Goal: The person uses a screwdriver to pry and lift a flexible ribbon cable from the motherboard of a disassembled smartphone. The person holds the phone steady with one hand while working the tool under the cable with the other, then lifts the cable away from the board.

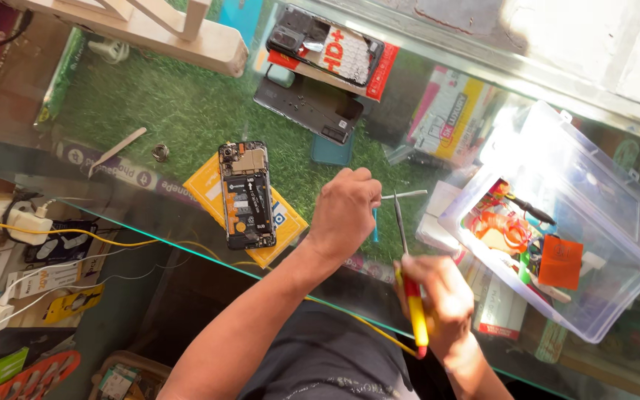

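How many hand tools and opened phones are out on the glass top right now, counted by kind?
Screwdrivers: 1, red and yellow screwdriver in the right hand
Tweezers: 2, metal tweezers at the left hand, pale tweezers far left
Opened phones: 1, opened phone on a yellow card
Total: 4

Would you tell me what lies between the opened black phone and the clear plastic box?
In the head view, between the opened black phone and clear plastic box: the left hand and metal tweezers.

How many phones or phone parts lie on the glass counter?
3: an opened phone on a yellow pad, a dark back cover further back, and a boxed phone beyond; others may be hidden.
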`<state>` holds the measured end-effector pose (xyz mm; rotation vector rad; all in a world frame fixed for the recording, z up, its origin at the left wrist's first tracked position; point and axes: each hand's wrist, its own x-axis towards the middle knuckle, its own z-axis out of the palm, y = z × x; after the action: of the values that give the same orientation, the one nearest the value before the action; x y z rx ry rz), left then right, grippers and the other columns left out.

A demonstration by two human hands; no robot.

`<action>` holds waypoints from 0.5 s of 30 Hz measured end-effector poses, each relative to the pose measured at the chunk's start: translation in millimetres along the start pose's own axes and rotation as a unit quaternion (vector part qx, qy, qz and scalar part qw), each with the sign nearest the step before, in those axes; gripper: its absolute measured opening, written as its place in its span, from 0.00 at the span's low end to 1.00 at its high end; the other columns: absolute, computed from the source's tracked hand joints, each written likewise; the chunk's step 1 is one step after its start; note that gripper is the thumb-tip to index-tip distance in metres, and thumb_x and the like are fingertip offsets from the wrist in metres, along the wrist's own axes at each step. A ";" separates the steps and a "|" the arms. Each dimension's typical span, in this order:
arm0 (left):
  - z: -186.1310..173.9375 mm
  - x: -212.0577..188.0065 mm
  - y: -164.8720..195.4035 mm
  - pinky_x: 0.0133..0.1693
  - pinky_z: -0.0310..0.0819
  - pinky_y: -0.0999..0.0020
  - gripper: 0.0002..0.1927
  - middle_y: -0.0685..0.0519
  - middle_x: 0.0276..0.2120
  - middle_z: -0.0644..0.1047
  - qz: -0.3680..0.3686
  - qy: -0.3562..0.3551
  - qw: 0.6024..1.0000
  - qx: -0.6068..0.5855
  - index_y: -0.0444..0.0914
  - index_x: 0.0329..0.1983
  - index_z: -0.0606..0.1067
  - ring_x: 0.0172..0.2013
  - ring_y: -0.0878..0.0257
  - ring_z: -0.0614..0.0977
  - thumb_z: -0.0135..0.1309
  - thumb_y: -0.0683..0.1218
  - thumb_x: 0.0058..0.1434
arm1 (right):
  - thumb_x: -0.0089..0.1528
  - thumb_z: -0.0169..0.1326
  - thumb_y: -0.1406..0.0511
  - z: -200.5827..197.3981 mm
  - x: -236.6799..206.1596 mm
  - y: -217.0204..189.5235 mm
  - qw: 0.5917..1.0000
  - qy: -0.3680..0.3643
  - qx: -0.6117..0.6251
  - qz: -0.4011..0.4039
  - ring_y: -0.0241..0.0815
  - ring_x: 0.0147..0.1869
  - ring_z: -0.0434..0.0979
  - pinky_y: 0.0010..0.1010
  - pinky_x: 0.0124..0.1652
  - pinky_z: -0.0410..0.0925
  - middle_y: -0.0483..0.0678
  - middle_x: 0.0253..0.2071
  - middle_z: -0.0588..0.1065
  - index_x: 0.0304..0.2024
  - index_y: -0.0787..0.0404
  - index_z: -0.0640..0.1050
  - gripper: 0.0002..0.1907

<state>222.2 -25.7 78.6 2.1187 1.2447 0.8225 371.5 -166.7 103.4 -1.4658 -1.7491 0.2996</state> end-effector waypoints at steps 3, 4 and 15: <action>0.1 0.0 2.8 0.38 0.73 0.57 0.05 0.51 0.28 0.74 0.002 -0.003 1.000 0.010 0.38 0.23 0.74 0.36 0.51 0.77 0.55 0.36 0.53 | 0.54 0.67 0.75 6.1 -2.6 0.6 0.996 0.064 0.021 0.055 0.44 0.35 0.76 0.30 0.38 0.71 0.51 0.34 0.74 0.43 0.66 0.76 0.17; 0.4 0.8 3.6 0.38 0.73 0.57 0.05 0.51 0.28 0.73 0.000 -0.005 1.000 0.015 0.38 0.24 0.74 0.36 0.51 0.77 0.55 0.36 0.53 | 0.55 0.66 0.75 9.0 -4.2 1.5 0.993 0.081 0.033 0.083 0.41 0.34 0.75 0.29 0.38 0.70 0.49 0.32 0.74 0.43 0.67 0.76 0.16; 1.4 -5.6 10.2 0.39 0.74 0.55 0.05 0.50 0.29 0.74 0.005 0.002 1.000 0.026 0.38 0.23 0.74 0.37 0.50 0.78 0.54 0.36 0.52 | 0.62 0.63 0.74 31.0 -33.8 25.1 0.906 0.173 0.208 0.325 0.30 0.32 0.71 0.20 0.36 0.67 0.44 0.31 0.73 0.42 0.66 0.76 0.09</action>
<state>226.8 -35.2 83.6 2.1668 1.2712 0.8082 367.2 -180.3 53.1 -1.6139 -0.8086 0.6651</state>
